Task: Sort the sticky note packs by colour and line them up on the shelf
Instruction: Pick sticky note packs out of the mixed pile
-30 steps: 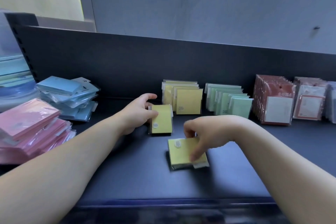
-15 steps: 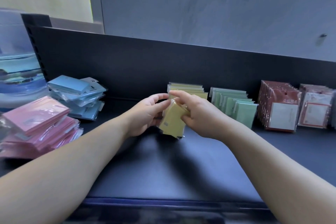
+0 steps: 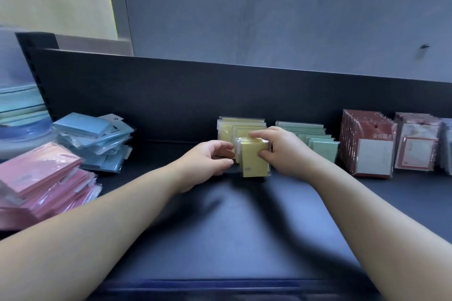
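Held item: you are holding a few cellophane-wrapped yellow sticky note packs (image 3: 254,159) together, standing upright on their lower edges.
Look: the front pack is showing a plain pale yellow face, taller than it is wide, and the clear wrap is catching light along the top.
Position: the packs are resting on the dark blue-grey metal shelf (image 3: 232,239) near its middle, just in front of the row of upright yellow packs (image 3: 234,127).
Right hand: your right hand (image 3: 281,149) is grasping the held packs, fingers lying over the top edge and thumb pressing the right side.
Left hand: your left hand (image 3: 208,161) is curling its fingers onto the left edge, pinching it.
Writing on pack: a small block of dark print is sitting at the lower left of the front face, too small to read.
Green row: upright pale green packs (image 3: 318,142) are standing just right of the yellow row.
Red row: red-carded packs with white pads (image 3: 369,144) are standing further right, with pale characters on the header, too blurred to read.
Far right: more red-and-white carded packs (image 3: 415,146) are lining up beside them.
Left piles: loose light blue packs (image 3: 93,139) are lying heaped near the back, and pink packs (image 3: 41,183) are lying heaped nearer to you.
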Tool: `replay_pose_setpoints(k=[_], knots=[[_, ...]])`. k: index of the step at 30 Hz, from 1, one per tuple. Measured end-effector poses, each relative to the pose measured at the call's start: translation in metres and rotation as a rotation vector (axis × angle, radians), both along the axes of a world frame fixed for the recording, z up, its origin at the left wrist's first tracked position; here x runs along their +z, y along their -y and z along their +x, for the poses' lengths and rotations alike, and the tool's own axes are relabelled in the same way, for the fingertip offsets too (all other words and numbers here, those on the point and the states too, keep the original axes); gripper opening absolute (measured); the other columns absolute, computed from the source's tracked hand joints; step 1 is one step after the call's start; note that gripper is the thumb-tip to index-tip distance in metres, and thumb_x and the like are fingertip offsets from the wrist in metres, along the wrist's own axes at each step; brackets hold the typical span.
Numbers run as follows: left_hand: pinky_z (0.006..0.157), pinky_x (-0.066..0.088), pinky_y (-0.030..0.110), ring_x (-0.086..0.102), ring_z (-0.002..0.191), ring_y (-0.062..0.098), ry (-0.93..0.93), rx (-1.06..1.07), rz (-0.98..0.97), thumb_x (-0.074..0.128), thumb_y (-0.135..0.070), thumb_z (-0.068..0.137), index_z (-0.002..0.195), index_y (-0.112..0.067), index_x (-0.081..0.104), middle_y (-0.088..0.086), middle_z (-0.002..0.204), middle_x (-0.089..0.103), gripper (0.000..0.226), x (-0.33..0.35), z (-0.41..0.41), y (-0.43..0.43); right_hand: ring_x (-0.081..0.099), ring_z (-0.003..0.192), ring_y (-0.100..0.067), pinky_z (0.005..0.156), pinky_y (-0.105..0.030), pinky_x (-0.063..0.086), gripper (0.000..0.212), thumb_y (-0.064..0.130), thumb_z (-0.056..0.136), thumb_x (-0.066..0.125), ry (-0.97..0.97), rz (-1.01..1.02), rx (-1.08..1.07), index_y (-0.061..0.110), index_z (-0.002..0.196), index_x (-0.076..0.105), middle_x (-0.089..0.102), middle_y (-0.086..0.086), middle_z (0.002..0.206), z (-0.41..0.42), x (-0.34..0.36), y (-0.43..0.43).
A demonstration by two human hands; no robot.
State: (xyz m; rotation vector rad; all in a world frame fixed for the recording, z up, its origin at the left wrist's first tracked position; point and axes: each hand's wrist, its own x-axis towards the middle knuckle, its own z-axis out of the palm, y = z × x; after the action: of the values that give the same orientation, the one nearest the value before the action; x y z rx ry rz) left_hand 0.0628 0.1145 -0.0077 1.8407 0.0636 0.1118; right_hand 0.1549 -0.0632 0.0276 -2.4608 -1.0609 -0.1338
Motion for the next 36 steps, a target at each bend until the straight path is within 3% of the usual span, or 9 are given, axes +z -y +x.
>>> replay_pose_setpoints(k=[5, 11, 15, 18, 21, 26, 31, 36], knots=[[0.094, 0.049, 0.034, 0.059, 0.104, 0.013, -0.008, 0.159, 0.234, 0.063, -0.015, 0.088, 0.130, -0.018, 0.050, -0.003, 0.116, 0.059, 0.044, -0.005, 0.017, 0.009, 0.049, 0.114, -0.018, 0.086, -0.012, 0.027, 0.055, 0.009, 0.089, 0.058, -0.009, 0.096, -0.084, 0.019, 0.141, 0.043, 0.048, -0.001, 0.131, 0.009, -0.015, 0.006], [0.090, 0.051, 0.039, 0.056, 0.101, 0.020, -0.046, 0.341, 0.236, 0.061, -0.022, 0.085, 0.136, -0.022, 0.037, 0.003, 0.119, 0.050, 0.057, -0.003, 0.037, 0.018, 0.036, 0.132, -0.024, 0.106, -0.026, 0.026, 0.078, 0.018, 0.086, 0.065, -0.073, 0.233, -0.230, 0.017, 0.149, 0.020, 0.031, -0.007, 0.145, 0.012, -0.031, -0.003], [0.109, 0.032, 0.036, 0.033, 0.132, 0.025, -0.034, 0.512, 0.206, 0.050, -0.018, 0.088, 0.148, -0.022, 0.018, 0.005, 0.147, 0.022, 0.068, -0.003, 0.045, 0.030, 0.035, 0.137, -0.021, 0.112, -0.029, 0.028, 0.096, 0.020, 0.082, 0.070, -0.299, 0.340, -0.239, 0.015, 0.152, 0.004, 0.034, -0.006, 0.149, 0.012, -0.046, -0.010], [0.116, 0.018, 0.038, 0.014, 0.144, 0.026, -0.091, 0.541, 0.123, 0.040, -0.012, 0.092, 0.152, -0.018, 0.001, 0.005, 0.158, 0.006, 0.072, -0.003, 0.052, 0.033, 0.050, 0.124, -0.019, 0.104, -0.030, 0.039, 0.086, 0.022, 0.082, 0.069, -0.432, 0.399, -0.238, 0.014, 0.149, 0.016, 0.051, -0.002, 0.138, 0.014, -0.055, -0.013], [0.115, 0.018, 0.035, 0.018, 0.144, 0.025, -0.134, 0.516, 0.038, 0.035, -0.008, 0.092, 0.153, -0.017, 0.000, 0.005, 0.158, 0.016, 0.070, -0.005, 0.058, 0.034, 0.056, 0.115, -0.018, 0.097, -0.027, 0.043, 0.070, 0.020, 0.082, 0.069, -0.460, 0.458, -0.239, 0.016, 0.141, 0.031, 0.059, 0.000, 0.125, 0.015, -0.058, -0.016], [0.110, 0.033, 0.035, 0.040, 0.131, 0.026, -0.109, 0.494, 0.108, 0.033, -0.006, 0.085, 0.150, -0.019, 0.021, 0.002, 0.145, 0.042, 0.067, -0.010, 0.060, 0.035, 0.055, 0.114, -0.019, 0.087, -0.022, 0.039, 0.060, 0.020, 0.085, 0.066, -0.415, 0.455, -0.220, 0.017, 0.136, 0.035, 0.059, -0.001, 0.122, 0.012, -0.059, -0.019], [0.108, 0.038, 0.042, 0.046, 0.127, 0.026, -0.112, 0.504, 0.124, 0.031, -0.015, 0.074, 0.144, -0.021, 0.029, 0.004, 0.141, 0.048, 0.071, -0.015, 0.064, 0.032, 0.053, 0.117, -0.023, 0.097, -0.030, 0.043, 0.064, 0.025, 0.085, 0.065, -0.380, 0.418, -0.224, 0.015, 0.139, 0.032, 0.056, -0.005, 0.128, 0.012, -0.063, -0.024], [0.109, 0.037, 0.042, 0.044, 0.130, 0.025, -0.121, 0.523, 0.165, 0.032, -0.013, 0.078, 0.146, -0.022, 0.026, 0.004, 0.143, 0.046, 0.069, -0.021, 0.067, 0.029, 0.050, 0.122, -0.025, 0.099, -0.030, 0.041, 0.070, 0.026, 0.085, 0.066, -0.365, 0.395, -0.223, 0.010, 0.141, 0.027, 0.051, -0.008, 0.135, 0.011, -0.063, -0.025]])
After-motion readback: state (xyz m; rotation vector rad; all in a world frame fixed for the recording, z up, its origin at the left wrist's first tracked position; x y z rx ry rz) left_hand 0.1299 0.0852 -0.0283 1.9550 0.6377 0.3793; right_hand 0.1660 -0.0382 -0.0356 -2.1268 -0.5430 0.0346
